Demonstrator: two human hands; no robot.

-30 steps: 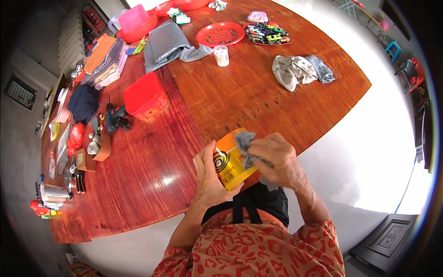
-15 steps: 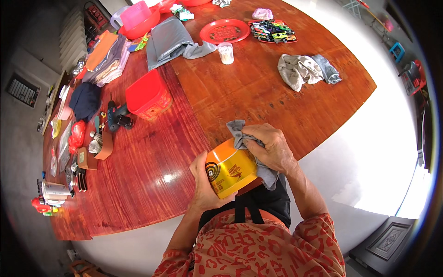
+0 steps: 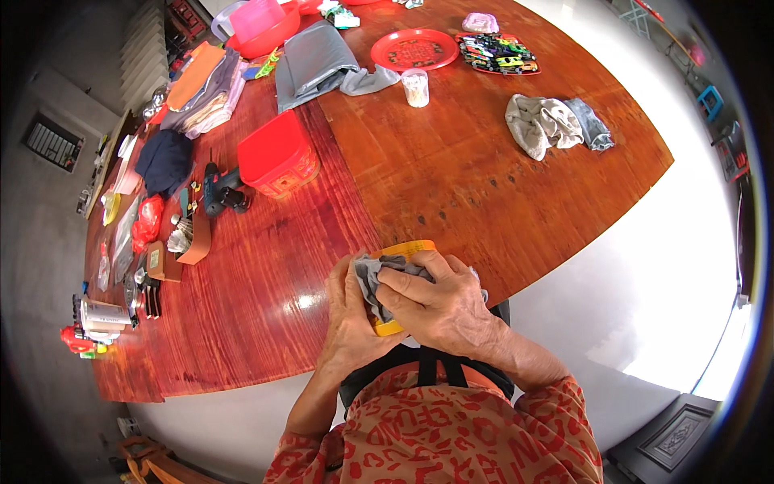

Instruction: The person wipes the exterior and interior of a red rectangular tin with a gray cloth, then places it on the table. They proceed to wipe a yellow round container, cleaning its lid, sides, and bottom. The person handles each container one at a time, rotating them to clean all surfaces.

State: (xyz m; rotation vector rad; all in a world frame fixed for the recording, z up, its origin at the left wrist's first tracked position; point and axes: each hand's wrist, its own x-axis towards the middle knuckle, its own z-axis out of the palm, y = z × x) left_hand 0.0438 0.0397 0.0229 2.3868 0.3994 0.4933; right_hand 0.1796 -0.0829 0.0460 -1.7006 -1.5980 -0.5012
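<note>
Grey cloth (image 3: 369, 284) is bunched in the right hand (image 3: 443, 302), its fingers pressing it against a yellow container (image 3: 411, 248), which the left hand (image 3: 345, 316) grips by the side, at the near edge of the tabletop (image 3: 258, 331). Farther in stands a red box (image 3: 278, 153); a beige cloth (image 3: 542, 125) lies toward the right corner.

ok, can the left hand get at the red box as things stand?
Probably not straight away: the left hand is taken up holding the yellow container. The way itself looks free, though, with only tabletop between that hand and the red box.
</note>
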